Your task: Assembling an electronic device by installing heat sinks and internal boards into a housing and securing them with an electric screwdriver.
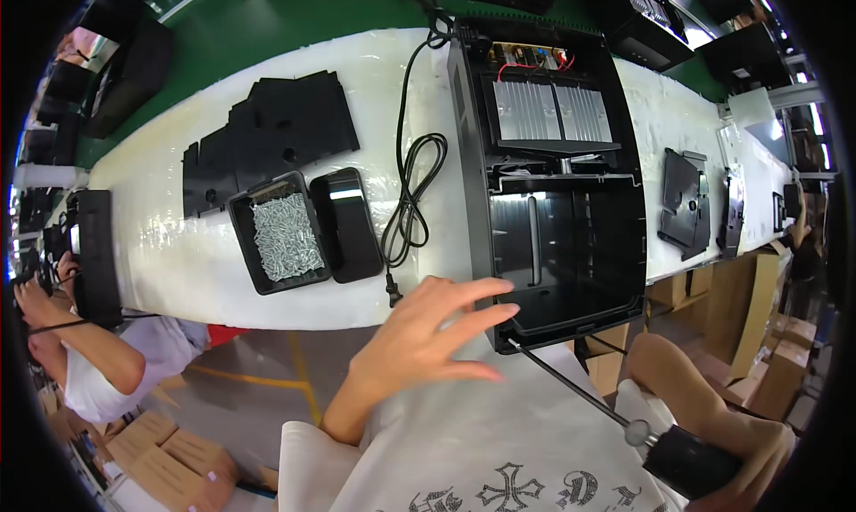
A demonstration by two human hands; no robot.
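Observation:
A large black appliance housing (571,276) lies open in front of me, with ribbed silver heat sinks (553,111) and red wires in its far part. At its near left corner, my left hand (428,342) has its fingers spread and holds nothing; the fingertips are close to the rim. My right hand (758,463), at the lower right, is closed around a black power screwdriver (687,458). Its long thin bit reaches up to the housing's near edge, and the tip appears to meet that edge. Whether a screw sits there is too small to tell.
Left of the housing are a coiled black power cord (415,191), a black bin of silver screws (285,235), an empty black tray (348,227) and flat black panels (285,119). More black parts (685,200) lie right. A co-worker's hands (40,302) are at far left.

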